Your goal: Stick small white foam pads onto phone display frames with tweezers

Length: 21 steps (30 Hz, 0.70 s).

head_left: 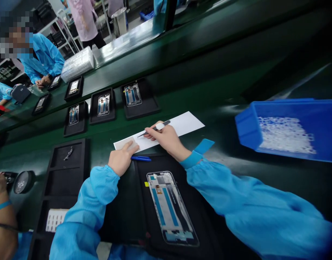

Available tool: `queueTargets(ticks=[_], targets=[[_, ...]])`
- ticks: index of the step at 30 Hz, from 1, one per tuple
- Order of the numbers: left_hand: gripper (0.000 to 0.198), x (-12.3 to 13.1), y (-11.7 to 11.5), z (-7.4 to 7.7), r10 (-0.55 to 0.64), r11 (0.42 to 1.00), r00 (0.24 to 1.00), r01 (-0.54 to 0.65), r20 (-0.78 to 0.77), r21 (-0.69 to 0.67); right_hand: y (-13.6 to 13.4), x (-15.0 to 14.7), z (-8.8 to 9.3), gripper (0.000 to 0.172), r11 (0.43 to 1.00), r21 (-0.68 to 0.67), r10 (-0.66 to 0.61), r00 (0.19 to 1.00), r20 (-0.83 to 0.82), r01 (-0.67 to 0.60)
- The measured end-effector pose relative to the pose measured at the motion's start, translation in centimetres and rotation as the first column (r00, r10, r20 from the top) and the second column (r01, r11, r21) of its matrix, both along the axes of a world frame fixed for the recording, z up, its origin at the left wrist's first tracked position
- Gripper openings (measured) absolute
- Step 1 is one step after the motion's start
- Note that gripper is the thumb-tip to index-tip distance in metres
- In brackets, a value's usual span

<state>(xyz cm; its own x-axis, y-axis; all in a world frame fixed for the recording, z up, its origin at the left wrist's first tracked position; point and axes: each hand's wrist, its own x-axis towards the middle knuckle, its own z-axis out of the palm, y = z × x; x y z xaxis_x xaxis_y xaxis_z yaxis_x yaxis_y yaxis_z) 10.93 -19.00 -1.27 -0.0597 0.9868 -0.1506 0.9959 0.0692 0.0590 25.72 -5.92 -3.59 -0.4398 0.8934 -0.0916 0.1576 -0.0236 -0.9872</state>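
"Fingers (125, 145) of the left hand (119, 159) lie spread on a white paper strip (186, 124), blue pen (141, 158) just beside."

"And the right hand (167, 138)?"

"Closed around tweezers (166, 123) above the strip; a smartphone frame (168, 206) lies nearer the camera, blue bin (248, 126) far right."

Left fingers (126, 145) bare on my feed. Behind them, left sleeve (82, 213): bright sky blue, loose thin cloth, puffed and creased, gathered at the wrist. Right sleeve (258, 206) matches, same blue, also gathered. Between it and the bare right fingers (152, 133) I log a flat blue wristband (191, 160), its broad tab (204, 146) jutting outward.
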Motion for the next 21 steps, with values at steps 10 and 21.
queueTargets(ticks=[10,21], targets=[[0.021,2.5,-0.5,1.5,0.087,0.996,0.794,-0.073,0.601,-0.047,-8.3,10.7,-0.1,0.034,1.0,-0.004,0.017,0.993,0.116,-0.017],[0.019,5.9,1.3,1.3,0.145,0.957,0.825,0.023,0.546,-0.29,-8.4,9.9,-0.8,0.027,0.998,0.064,0.011,0.969,0.246,-0.027]])
